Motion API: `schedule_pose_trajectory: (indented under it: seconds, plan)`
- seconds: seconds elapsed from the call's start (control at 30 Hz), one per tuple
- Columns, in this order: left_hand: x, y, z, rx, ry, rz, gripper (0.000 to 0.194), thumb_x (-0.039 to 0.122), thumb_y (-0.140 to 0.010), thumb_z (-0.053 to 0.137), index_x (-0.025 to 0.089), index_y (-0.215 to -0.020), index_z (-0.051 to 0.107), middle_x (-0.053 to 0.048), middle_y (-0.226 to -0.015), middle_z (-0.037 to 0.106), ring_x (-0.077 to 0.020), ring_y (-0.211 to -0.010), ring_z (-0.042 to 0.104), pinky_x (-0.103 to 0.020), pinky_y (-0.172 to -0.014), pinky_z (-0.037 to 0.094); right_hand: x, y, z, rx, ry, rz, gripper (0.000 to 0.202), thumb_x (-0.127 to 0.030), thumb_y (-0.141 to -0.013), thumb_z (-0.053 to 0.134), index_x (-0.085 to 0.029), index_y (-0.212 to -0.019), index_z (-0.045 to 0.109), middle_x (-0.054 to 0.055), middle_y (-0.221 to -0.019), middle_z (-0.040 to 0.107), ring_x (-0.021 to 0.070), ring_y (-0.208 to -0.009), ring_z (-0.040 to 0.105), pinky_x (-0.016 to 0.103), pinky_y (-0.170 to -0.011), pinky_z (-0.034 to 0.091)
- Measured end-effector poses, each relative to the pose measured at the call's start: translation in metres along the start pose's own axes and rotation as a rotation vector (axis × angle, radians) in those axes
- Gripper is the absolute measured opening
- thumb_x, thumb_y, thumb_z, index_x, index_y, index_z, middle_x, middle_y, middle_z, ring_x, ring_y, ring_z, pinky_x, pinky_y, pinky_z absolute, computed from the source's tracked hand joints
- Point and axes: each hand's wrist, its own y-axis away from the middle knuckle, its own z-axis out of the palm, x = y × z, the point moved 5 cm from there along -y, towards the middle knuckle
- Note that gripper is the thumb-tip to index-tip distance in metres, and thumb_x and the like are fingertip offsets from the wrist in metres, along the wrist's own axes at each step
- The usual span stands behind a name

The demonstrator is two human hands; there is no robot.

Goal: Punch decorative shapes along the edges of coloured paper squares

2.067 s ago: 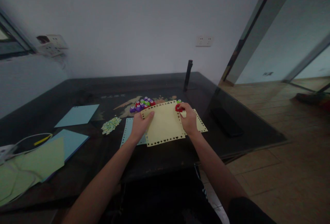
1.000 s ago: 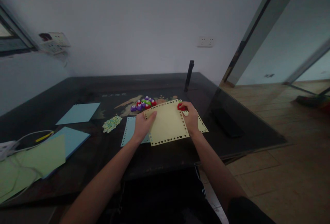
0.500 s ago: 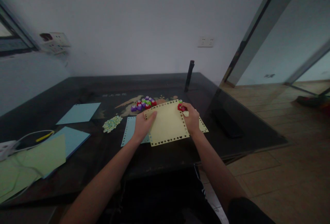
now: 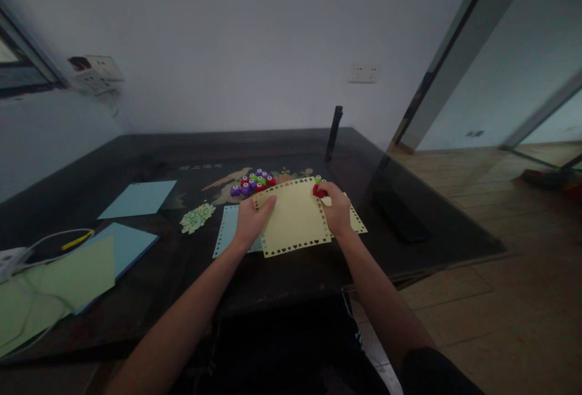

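Observation:
My left hand [image 4: 251,220] pinches the left edge of a pale yellow sheet of paper [image 4: 295,216], thumb on top. Small shaped holes run along the sheet's edges. At its upper right edge, my right hand [image 4: 336,206] is closed around a small red craft punch [image 4: 317,191], which sits against the paper. The fingers partly hide this punch. Beyond the sheet lies a cluster of purple, red and green craft punches [image 4: 252,182]. A blue sheet with a punched border [image 4: 226,232] and another punched yellow sheet [image 4: 357,219] lie partly under the held paper and hands.
A heap of small paper cut-outs [image 4: 197,218] lies left of the hands. Blue sheets [image 4: 139,199], green-yellow sheets [image 4: 91,274] and a white cable [image 4: 39,240] spread farther left. A black flat object [image 4: 401,218] lies at right, and a black upright post [image 4: 334,134] stands behind.
The yellow sheet and both hands have barely shifted. The fingers of my right hand have moved slightly over the red craft punch, covering more of it.

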Motion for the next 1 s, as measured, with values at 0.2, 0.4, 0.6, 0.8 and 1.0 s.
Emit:
schedule_pose_trajectory:
  seconds: [0.2, 0.4, 0.6, 0.8, 1.0]
  plan:
    - [-0.002, 0.0, 0.0, -0.005, 0.036, -0.022, 0.029, 0.041, -0.071, 0.062, 0.012, -0.075, 0.066, -0.005, -0.071, 0.067, -0.0141, -0.059, 0.058, -0.021, -0.05, 0.044, 0.001, 0.0, 0.001, -0.016, 0.005, 0.011, 0.015, -0.012, -0.072, 0.05, -0.022, -0.082, 0.056, 0.002, -0.084, 0.063, 0.0163, -0.073, 0.058, 0.03, -0.069, 0.046]
    - [-0.002, 0.0, 0.0, -0.007, 0.035, -0.02, 0.029, 0.041, -0.072, 0.062, 0.012, -0.075, 0.065, -0.004, -0.069, 0.066, -0.0139, -0.06, 0.058, -0.021, -0.051, 0.044, 0.009, 0.003, 0.002, 0.011, -0.041, 0.105, 0.022, -0.012, -0.07, 0.052, -0.023, -0.089, 0.053, 0.001, -0.085, 0.063, 0.0152, -0.069, 0.059, 0.029, -0.067, 0.047]
    - [-0.001, -0.001, -0.001, 0.005, 0.015, -0.022, 0.027, 0.038, -0.071, 0.061, 0.012, -0.074, 0.066, -0.004, -0.068, 0.066, -0.0131, -0.057, 0.056, -0.02, -0.049, 0.043, 0.011, 0.004, 0.004, -0.018, -0.035, 0.092, 0.02, -0.013, -0.071, 0.052, -0.023, -0.088, 0.054, 0.0, -0.078, 0.061, 0.015, -0.067, 0.057, 0.029, -0.066, 0.045]
    - [-0.003, -0.002, -0.001, 0.011, 0.002, -0.019, 0.029, 0.04, -0.071, 0.062, 0.011, -0.075, 0.067, -0.005, -0.069, 0.066, -0.014, -0.06, 0.057, -0.02, -0.05, 0.044, 0.009, 0.002, 0.004, -0.034, -0.042, 0.071, 0.022, -0.012, -0.071, 0.049, -0.022, -0.088, 0.056, 0.001, -0.083, 0.062, 0.0147, -0.068, 0.056, 0.028, -0.066, 0.045]
    - [-0.003, -0.001, 0.0, -0.006, 0.027, -0.028, 0.03, 0.041, -0.071, 0.062, 0.012, -0.075, 0.066, -0.004, -0.068, 0.066, -0.0138, -0.058, 0.057, -0.021, -0.049, 0.044, 0.007, 0.002, 0.005, -0.04, -0.056, 0.05, 0.021, -0.009, -0.071, 0.048, -0.022, -0.085, 0.055, 0.002, -0.085, 0.062, 0.0147, -0.071, 0.056, 0.028, -0.067, 0.046]
